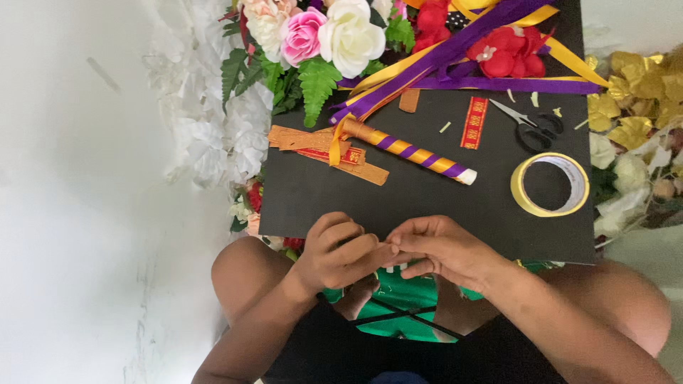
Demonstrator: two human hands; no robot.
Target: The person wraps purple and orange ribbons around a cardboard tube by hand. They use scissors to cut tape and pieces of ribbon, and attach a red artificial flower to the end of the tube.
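Observation:
My left hand (333,254) and my right hand (445,249) meet fingertip to fingertip over the near edge of a black board (427,203) lying across my lap. The left fingers are curled and the right fingers pinch against them. Whatever may lie between them is too small to see. Beyond the hands, untouched, a stick wrapped in purple and yellow ribbon (416,152) lies on the board. A yellow tape roll (523,193) sits to its right, with black-handled scissors (532,126) behind it.
A short red-and-gold ribbon piece (474,122) and orange-brown strips (313,142) lie on the board. Long purple and yellow ribbons (455,60) cross its far end. Artificial flowers ring it: a pink rose (302,35), a white rose (352,37), red blooms (506,53) and gold leaves (637,99).

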